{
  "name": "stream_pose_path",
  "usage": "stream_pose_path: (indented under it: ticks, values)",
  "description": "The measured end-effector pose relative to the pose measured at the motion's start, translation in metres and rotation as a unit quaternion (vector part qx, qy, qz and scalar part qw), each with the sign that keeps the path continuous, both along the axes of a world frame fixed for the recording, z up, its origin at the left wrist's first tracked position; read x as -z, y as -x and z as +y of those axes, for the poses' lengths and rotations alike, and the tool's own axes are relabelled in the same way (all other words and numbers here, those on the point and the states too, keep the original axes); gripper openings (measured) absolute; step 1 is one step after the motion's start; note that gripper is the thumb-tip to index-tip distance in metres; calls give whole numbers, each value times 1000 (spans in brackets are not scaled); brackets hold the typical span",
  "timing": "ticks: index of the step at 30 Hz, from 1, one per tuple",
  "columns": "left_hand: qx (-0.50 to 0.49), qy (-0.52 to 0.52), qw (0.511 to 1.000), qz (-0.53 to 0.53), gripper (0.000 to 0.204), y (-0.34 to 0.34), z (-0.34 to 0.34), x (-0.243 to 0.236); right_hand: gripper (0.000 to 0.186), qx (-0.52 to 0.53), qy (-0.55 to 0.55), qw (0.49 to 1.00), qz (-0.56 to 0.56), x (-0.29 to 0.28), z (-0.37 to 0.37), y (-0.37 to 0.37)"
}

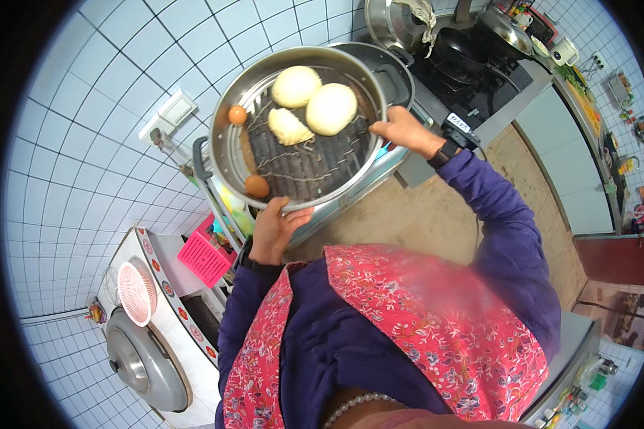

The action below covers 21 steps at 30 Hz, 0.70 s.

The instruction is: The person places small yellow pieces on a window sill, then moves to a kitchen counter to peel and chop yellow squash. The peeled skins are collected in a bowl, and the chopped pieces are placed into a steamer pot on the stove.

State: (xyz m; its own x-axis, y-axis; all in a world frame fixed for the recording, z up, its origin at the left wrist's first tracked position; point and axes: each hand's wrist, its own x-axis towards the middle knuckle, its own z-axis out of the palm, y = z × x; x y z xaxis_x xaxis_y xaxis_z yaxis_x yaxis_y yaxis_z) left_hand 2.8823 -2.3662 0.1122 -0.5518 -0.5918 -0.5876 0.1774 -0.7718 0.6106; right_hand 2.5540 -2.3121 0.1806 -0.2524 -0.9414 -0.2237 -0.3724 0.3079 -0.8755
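A wide round metal steamer pan point(225, 168) is between my hands, its far side in front of a dark pot point(401, 89). On its dark ribbed bottom lie two round pale buns point(332, 109), a smaller crimped piece of dough point(288, 127) and two brown eggs point(257, 186). My right hand point(404, 132) is closed on the right rim, thumb toward the inside. At the near rim my left hand point(275, 229) holds the pan from below, its fingers partly hidden under the edge.
At the far right is a black stove point(472, 86) with a wok point(461, 48) and a lidded pan point(504, 32). To the left are a tiled wall point(86, 143), a pink plastic basket point(206, 252), a pale pink colander point(137, 293) and a large grey lidded pot point(143, 368).
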Motion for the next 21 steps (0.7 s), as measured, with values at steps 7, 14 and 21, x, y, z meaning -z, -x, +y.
stream_pose_path:
  ticks: [7, 14, 21]
  values:
    - [200, 51, 977, -53, 44, 66, -44, -9, 29, 103, -1, 995, 9, -1, 9, 56]
    - [208, 89, 971, -77, 31, 121, -67, -2, 32, 133, 14, 990, 36, 4, 2, 91]
    - [85, 42, 994, -53, 30, 111, -30, 9, 34, 31, -21, 997, 68, 11, -21, 98]
